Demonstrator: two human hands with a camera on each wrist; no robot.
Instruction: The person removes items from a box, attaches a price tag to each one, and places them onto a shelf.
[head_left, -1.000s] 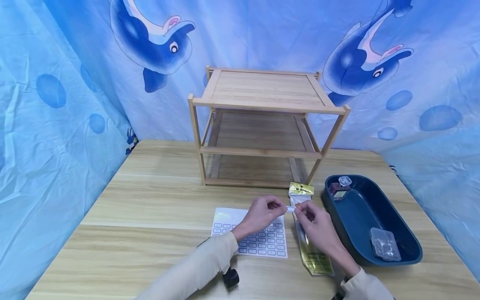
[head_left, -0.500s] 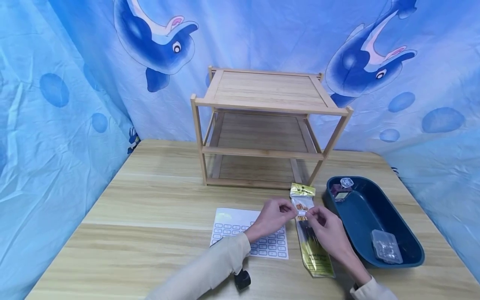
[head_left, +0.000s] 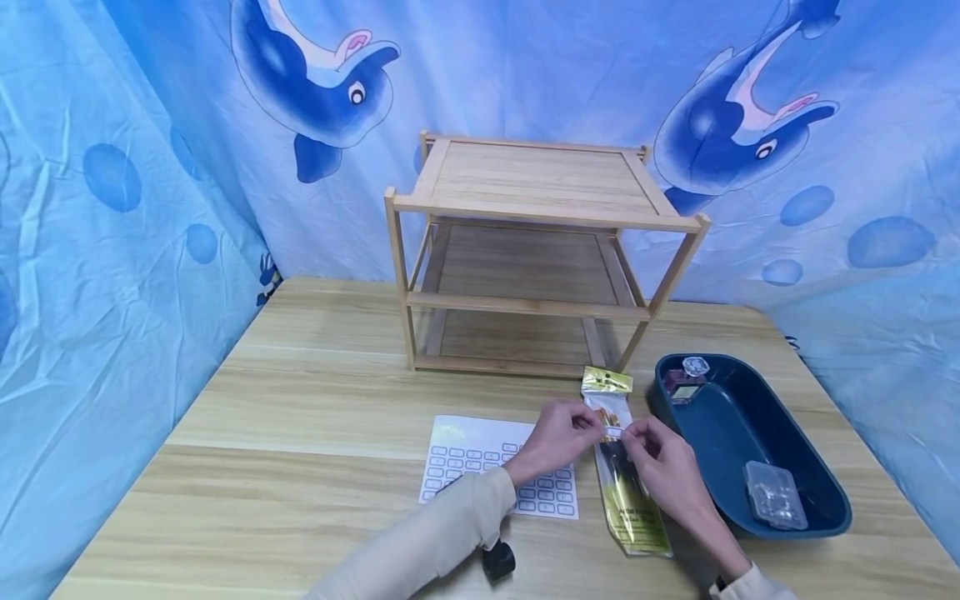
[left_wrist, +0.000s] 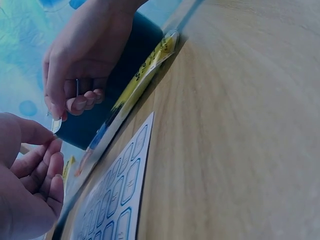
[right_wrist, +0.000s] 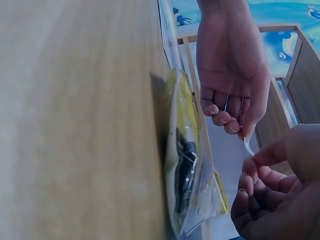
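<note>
Both hands pinch the two ends of one small white sticker label, which bends slightly in the right wrist view. My left hand has its left end between thumb and forefinger. At the other end, my right hand pinches with thumb and forefinger. Below the label lies a clear and yellow packet of paintbrushes; in the left wrist view the label is apart from it. The sheet of blue-framed labels lies flat to the left, partly hidden by the left arm.
A dark blue-green tub stands at the right, holding a small bottle with a clear faceted cap and a clear plastic case. Behind is a three-tier wooden rack. A blue dolphin-print curtain surrounds the table.
Both hands have moved right and slightly toward the person, carrying the label from the packet's left edge to over the packet. The pinch on both ends stays. The view has shifted slightly.
</note>
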